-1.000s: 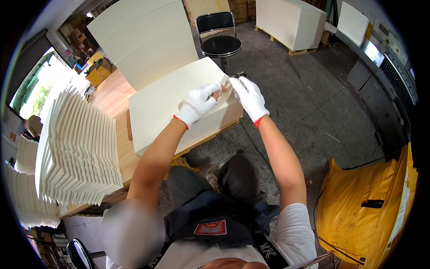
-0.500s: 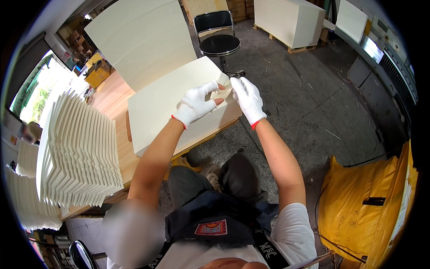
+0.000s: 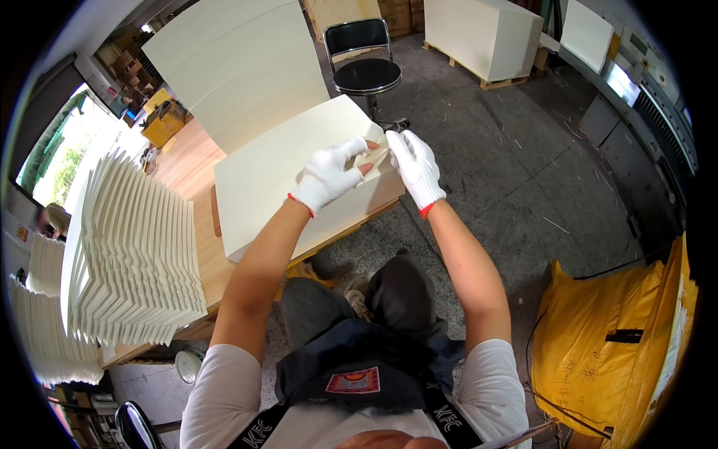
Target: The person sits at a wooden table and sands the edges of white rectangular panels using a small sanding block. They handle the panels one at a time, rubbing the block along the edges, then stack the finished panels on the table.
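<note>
A thick stack of large cream-white paper sheets (image 3: 280, 161) lies on the wooden table in front of me. My left hand (image 3: 329, 176), in a white knitted glove with bare thumb and fingertip showing, rests on top near the right corner. Its thumb and forefinger are spread apart. At that corner my gloved right hand (image 3: 416, 166) has its fingers bent together on the outer edge of the upper sheets. Between the two hands the paper corner (image 3: 380, 156) looks bent or lifted. How many sheets the right fingers hold is hidden.
Fanned stacks of folded white sheets (image 3: 138, 254) stand on the table (image 3: 213, 262) at left. Behind my stack rises a tall white stack (image 3: 239, 67). A black chair (image 3: 366, 73) stands beyond, a paper block on a pallet (image 3: 479, 41) far right, and a yellow-covered bundle (image 3: 598, 344) near right.
Both hands stay at the same corner in nearly the same pose. The left hand has shifted very slightly to the right.
</note>
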Tool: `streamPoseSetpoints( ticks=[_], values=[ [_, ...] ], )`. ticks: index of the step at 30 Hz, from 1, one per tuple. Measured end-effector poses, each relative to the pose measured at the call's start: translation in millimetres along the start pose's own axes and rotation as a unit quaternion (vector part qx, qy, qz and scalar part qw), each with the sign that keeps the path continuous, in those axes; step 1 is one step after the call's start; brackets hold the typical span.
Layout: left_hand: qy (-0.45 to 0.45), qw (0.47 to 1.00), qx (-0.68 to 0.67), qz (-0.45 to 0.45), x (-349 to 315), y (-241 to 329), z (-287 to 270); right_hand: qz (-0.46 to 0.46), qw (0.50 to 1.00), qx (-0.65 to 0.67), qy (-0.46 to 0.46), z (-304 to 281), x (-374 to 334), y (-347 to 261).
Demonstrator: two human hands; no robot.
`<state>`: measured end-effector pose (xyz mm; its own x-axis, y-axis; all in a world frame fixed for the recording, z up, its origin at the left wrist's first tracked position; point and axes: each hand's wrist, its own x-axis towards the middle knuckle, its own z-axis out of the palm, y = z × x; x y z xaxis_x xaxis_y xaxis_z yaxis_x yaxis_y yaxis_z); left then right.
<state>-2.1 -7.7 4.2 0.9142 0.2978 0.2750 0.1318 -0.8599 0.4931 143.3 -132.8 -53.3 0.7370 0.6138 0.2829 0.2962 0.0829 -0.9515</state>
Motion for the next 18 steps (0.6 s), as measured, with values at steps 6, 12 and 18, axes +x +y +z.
streamPoseSetpoints(
  ticks=[6, 12, 18],
  values=[
    [0.058, 0.991, 0.073, 0.093, -8, 2, 5, -0.034, 0.974, -0.211, 0.07, -25, -4, -18],
    [0.047, 0.989, 0.129, 0.061, -7, -4, 7, -0.114, 0.9, -0.417, -0.057, -30, -6, -4],
    [-0.001, 0.986, 0.169, 0.006, 16, -5, 5, -0.249, 0.845, -0.473, -0.032, -31, 0, 1]
  ],
)
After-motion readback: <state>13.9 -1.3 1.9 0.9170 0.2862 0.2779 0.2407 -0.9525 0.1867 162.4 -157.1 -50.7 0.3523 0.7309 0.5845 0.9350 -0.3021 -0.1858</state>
